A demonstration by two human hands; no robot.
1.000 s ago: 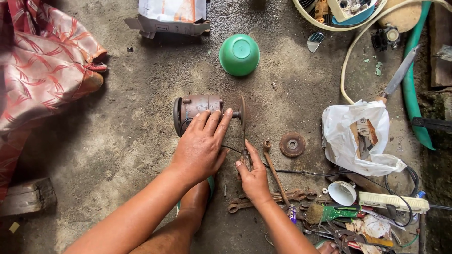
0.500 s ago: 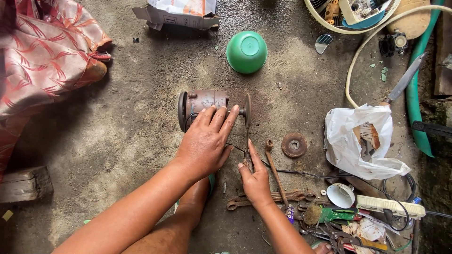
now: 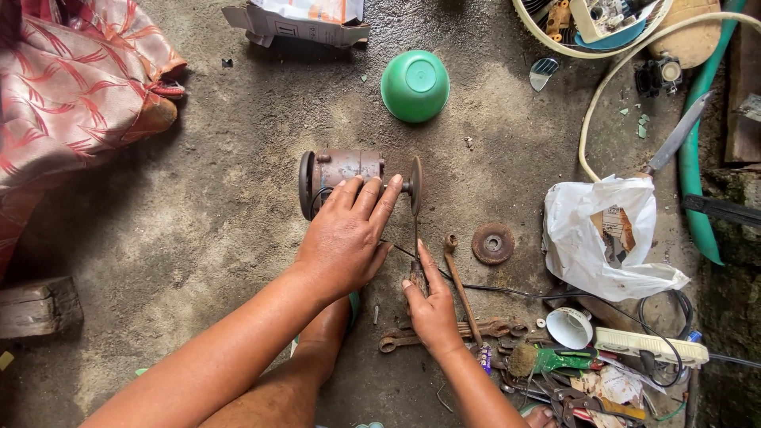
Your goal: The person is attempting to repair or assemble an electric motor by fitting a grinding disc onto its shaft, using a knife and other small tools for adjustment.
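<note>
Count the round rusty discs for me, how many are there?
2. One disc stands on edge on the shaft of the rusty motor, under the left hand. The loose disc lies flat on the floor beside the white bag. More may hide in the tool pile.

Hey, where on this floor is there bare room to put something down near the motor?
Bare concrete lies left of the rusty motor, between it and the red cloth, and below toward the wood block. A smaller patch sits between the green bowl and the plastic bag. The lower right, around the right hand, is crowded with tools.
</note>
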